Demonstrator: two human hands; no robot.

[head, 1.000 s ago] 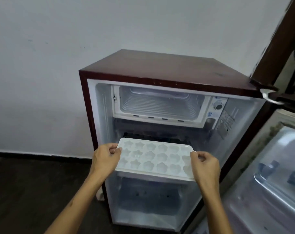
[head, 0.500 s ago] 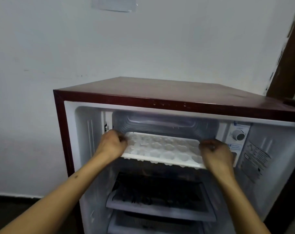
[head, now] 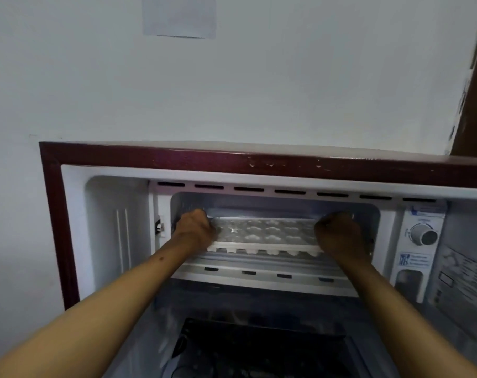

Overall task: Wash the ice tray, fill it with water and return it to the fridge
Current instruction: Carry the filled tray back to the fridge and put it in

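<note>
We grip the ice tray [head: 264,236] at both short ends, our left hand [head: 195,230] curled round its left end and our right hand [head: 338,236] curled round its right end. The fingers of each hand are drawn together into a tight fist on the tray's rim, knuckles toward us, so the fingertips themselves are hidden behind the backs of our hands.

The tray spans the gap between our two fists and sits roughly level inside the freezer compartment [head: 275,203] at the top of the fridge [head: 155,156]. Its near long edge lies just on our side of the fingers, with a row of moulded cup bottoms showing beneath that edge. Beyond our knuckles the tray's rows of shaped cups run back into the compartment. Whether the cups hold water we cannot tell; they look pale and glossy, and the picture is soft there. We also cannot tell whether the tray already rests on the compartment floor or hangs just above it.

Just below our fists runs the white front lip of the compartment [head: 261,276], with small dark slots along it. Above our hands a row of dark vent slots [head: 289,191] crosses the liner. Well to the right of our right fingers sits a round control dial [head: 424,235] with a blue-printed label [head: 414,261] under it. Far below our forearms lies a dark shelf [head: 259,347]. On the white wall [head: 286,77] high above our hands is a pale rectangular patch [head: 179,15].
</note>
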